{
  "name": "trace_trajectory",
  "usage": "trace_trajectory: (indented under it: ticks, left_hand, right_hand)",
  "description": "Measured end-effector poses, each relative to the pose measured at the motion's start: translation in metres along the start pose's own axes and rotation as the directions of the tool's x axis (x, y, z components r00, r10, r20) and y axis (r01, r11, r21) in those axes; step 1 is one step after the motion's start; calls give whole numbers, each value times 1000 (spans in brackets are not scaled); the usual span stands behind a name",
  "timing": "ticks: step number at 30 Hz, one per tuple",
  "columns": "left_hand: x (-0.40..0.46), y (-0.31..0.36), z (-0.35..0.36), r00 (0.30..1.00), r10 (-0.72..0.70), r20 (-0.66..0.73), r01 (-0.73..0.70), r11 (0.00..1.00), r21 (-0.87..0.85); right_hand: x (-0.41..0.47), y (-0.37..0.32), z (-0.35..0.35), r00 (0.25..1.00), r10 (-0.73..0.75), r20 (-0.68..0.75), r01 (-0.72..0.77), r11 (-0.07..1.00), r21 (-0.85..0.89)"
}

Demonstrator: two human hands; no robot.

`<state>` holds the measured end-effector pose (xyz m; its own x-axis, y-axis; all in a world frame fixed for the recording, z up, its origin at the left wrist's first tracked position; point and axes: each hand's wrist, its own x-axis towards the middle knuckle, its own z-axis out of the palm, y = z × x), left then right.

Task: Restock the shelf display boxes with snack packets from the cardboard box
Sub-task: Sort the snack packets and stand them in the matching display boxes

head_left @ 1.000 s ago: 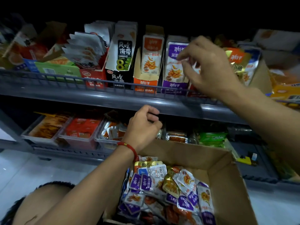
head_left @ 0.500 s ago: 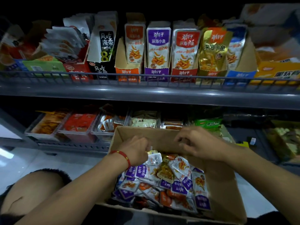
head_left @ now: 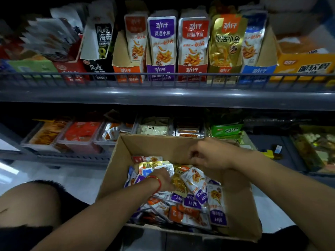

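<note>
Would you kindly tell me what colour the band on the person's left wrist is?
Red; the wristband shows best in the head view.

Both forearms are bare, with no sleeves in view. A thin red string bracelet (head_left: 158, 183) circles the left wrist. Dark clothing, possibly shorts, edges the bare knee (head_left: 27, 201).

Pretty clearly a small shop or convenience store snack aisle. You've got a grey metal shelf (head_left: 163, 96) with a wire front rail, lined with open display boxes (head_left: 161, 71) of branded fish-snack packets standing in rows, one flavour per box. Lower shelf has clear plastic trays (head_left: 79, 140) of loose snacks sorted by kind. A cardboard box (head_left: 241, 211) full of mixed packets sits in front, over a pale tiled floor (head_left: 79, 180). Dim lighting too.
</note>
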<state>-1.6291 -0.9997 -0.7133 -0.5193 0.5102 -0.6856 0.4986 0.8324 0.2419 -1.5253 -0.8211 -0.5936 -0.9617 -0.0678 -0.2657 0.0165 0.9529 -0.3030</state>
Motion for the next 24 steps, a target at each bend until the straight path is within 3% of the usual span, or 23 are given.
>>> trace_trajectory:
  ticks: [3,6,10,13,16,17,20,24]
  left_hand:
    - [-1,8,-2,999,-26,46,29,996,-85]
    - [-13,6,-16,995,6,96,23,954,-299]
    - [-44,-9,-47,994,111,-13,-106,908,-405]
    - [-71,-19,-72,978,175,-115,-210,839,-502]
    - [-98,-25,-91,945,220,-241,-323,725,-608]
    - [-105,-24,-95,934,234,-269,-354,688,-633]
    - [-117,-21,-102,915,215,-343,-403,545,-735]
    - [-124,-5,-109,909,112,-401,-416,229,-880]
  right_hand:
    - [0,2,-1,1000,14,1,-14,1000,10]
    - [-1,1,-3,1000,20,6,-20,999,39]
    - [-3,-3,-1,999,47,23,-47,998,41]
    - [-5,-6,3,980,187,66,-190,981,44]
    - [-11,-12,5,966,229,116,-250,944,217]
    - [-13,-15,4,970,221,100,-243,901,361]
    - [-21,-25,-6,957,291,-10,-182,624,760]
    - [-27,-36,-24,874,462,-150,-24,349,937]
